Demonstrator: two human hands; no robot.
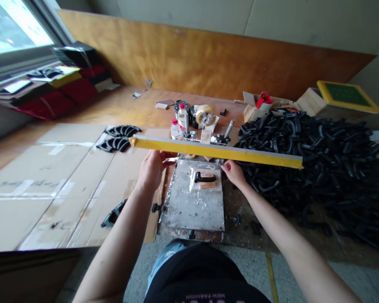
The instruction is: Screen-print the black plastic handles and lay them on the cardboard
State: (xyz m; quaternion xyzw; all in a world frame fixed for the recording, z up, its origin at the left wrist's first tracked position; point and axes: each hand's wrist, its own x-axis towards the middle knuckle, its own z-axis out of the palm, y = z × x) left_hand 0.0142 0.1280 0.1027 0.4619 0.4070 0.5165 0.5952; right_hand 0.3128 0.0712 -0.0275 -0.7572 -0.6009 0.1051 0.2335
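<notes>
"What are the hands doing?"
"The left hand (152,167) is curling near the metal plate's (185,200) far left corner, the right hand (234,173) near its far right corner, both beside a long yellow bar (214,152); whether either is grasping anything, I cannot tell"
"Where is the curved black piece (206,179) lying?"
"It is lying on the metal plate, toward its far right corner"

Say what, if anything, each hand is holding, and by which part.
Cannot be told: the left hand shows just below the yellow bar, the right hand by the far right corner of the metal plate; whether fingers grip anything is unclear.
</notes>
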